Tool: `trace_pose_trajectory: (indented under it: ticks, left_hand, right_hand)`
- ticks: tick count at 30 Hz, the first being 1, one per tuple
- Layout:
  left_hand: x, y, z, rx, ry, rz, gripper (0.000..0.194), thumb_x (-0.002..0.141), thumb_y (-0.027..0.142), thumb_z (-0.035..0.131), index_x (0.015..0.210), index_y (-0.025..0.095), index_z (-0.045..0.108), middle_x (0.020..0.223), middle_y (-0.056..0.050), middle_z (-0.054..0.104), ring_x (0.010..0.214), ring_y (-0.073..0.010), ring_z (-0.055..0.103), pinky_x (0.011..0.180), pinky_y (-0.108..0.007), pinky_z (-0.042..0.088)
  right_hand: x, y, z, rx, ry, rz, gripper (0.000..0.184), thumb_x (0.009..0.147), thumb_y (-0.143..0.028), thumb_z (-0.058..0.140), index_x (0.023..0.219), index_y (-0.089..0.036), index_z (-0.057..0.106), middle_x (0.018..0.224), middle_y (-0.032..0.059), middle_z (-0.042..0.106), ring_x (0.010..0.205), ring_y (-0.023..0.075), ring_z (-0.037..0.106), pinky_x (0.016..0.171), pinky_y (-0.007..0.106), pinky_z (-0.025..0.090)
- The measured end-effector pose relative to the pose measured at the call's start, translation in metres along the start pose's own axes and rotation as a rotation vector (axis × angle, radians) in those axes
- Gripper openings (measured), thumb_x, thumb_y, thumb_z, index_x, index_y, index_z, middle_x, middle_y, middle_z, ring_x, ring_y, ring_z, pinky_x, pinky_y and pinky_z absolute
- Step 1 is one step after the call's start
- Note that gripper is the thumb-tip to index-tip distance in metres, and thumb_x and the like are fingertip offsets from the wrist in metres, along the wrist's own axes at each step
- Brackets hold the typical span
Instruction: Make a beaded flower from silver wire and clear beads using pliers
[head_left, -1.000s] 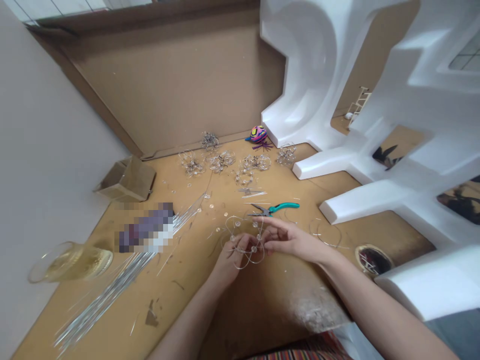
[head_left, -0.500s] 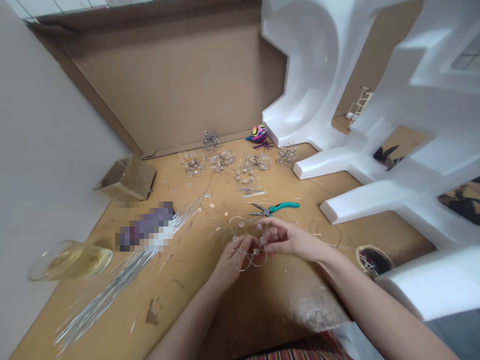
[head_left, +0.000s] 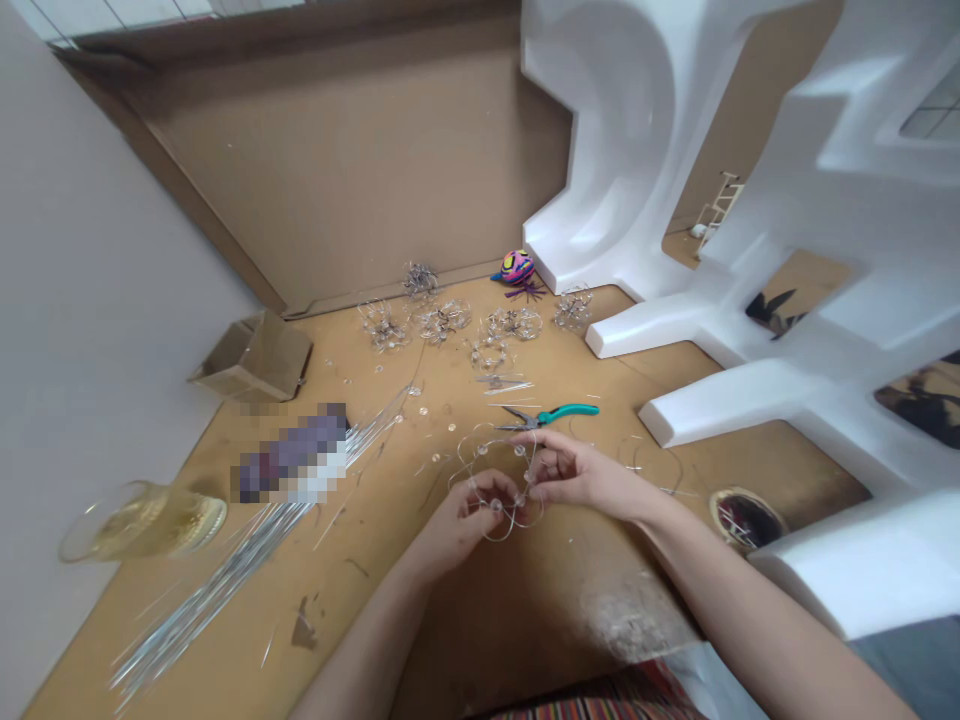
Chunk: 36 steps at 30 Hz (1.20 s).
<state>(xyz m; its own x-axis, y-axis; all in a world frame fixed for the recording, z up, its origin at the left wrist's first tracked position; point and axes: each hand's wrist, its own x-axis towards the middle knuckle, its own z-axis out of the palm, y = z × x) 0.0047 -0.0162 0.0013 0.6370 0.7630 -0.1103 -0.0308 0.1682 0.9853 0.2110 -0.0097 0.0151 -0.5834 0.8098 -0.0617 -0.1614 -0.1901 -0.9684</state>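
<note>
L hand [head_left: 455, 528] has shifted in the last half sec: thumb + fingers now sit wider apart at lower L edge of the beaded wire ring [head_left: 520, 451], w/ a bead showing right by the thumb. Can't tell if that's a firm pinch or just contact. R hand [head_left: 592, 487] is approx. where it was, fingers bent, thumb & fingertips gripping the ring's R side. Ring's up off the bench [head_left: 360, 530], betw. both hands, turned a bit vs. before. Prob. a re-grip mid-work, i.e. R steadies while L finds a new spot; ring itself looks no further along.

Just beyond: pliers [head_left: 546, 417], teal handles, unmoved; short wire bits [head_left: 504, 384] behind them. Loose beads [head_left: 424, 411] & long wire bundle [head_left: 217, 590] to the L, also untouched. Far back: wire-and-bead clusters [head_left: 444, 320], no change.
</note>
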Motion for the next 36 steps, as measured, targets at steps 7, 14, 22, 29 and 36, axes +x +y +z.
trace_pose_trajectory:
  ticks: [7, 14, 22, 29, 36]
  left_hand:
    - [-0.004, 0.016, 0.007, 0.046, -0.131, -0.054, 0.036, 0.073, 0.045, 0.062, 0.094, 0.017, 0.053, 0.101, -0.008, 0.059, 0.096, -0.0201, 0.053, 0.083, -0.031, 0.036]
    - [-0.004, 0.013, 0.004, 0.087, -0.116, -0.011, 0.035, 0.073, 0.033, 0.065, 0.100, 0.017, 0.051, 0.105, -0.009, 0.059, 0.101, -0.0221, 0.053, 0.089, -0.036, 0.036]
    - [-0.004, 0.006, 0.003, 0.004, -0.104, -0.069, 0.042, 0.072, 0.035, 0.067, 0.106, 0.018, 0.050, 0.106, -0.008, 0.060, 0.104, -0.0225, 0.053, 0.093, -0.037, 0.035]
    - [-0.002, 0.007, 0.008, -0.061, -0.092, 0.000, 0.038, 0.069, 0.043, 0.067, 0.093, 0.018, 0.051, 0.097, -0.006, 0.058, 0.096, -0.0219, 0.054, 0.086, -0.034, 0.037]
    - [-0.003, 0.008, 0.007, -0.005, -0.093, 0.028, 0.038, 0.067, 0.044, 0.068, 0.089, 0.017, 0.050, 0.088, -0.005, 0.058, 0.087, -0.0192, 0.053, 0.080, -0.032, 0.038]
  right_hand:
    - [-0.003, -0.004, 0.002, 0.061, -0.092, -0.023, 0.053, 0.076, -0.015, 0.057, 0.124, -0.019, 0.036, 0.090, 0.0031, 0.061, 0.075, 0.0126, 0.060, 0.069, 0.031, 0.046]
    - [-0.005, -0.009, 0.003, 0.078, -0.076, -0.027, 0.046, 0.081, -0.021, 0.051, 0.125, -0.020, 0.038, 0.096, 0.0049, 0.059, 0.074, 0.0134, 0.060, 0.069, 0.032, 0.045]
    - [-0.004, -0.008, 0.006, 0.001, -0.115, -0.045, 0.068, 0.074, -0.015, 0.063, 0.132, -0.023, 0.028, 0.101, 0.0047, 0.054, 0.084, 0.0123, 0.057, 0.077, 0.031, 0.045]
    - [-0.006, -0.008, 0.007, 0.025, -0.125, -0.036, 0.071, 0.073, -0.014, 0.064, 0.133, -0.025, 0.027, 0.097, 0.0021, 0.055, 0.086, 0.0120, 0.057, 0.078, 0.030, 0.045]
    - [-0.003, -0.005, 0.004, 0.071, -0.126, -0.004, 0.072, 0.071, -0.017, 0.067, 0.132, -0.023, 0.030, 0.087, 0.0002, 0.060, 0.077, 0.0126, 0.062, 0.075, 0.032, 0.047]
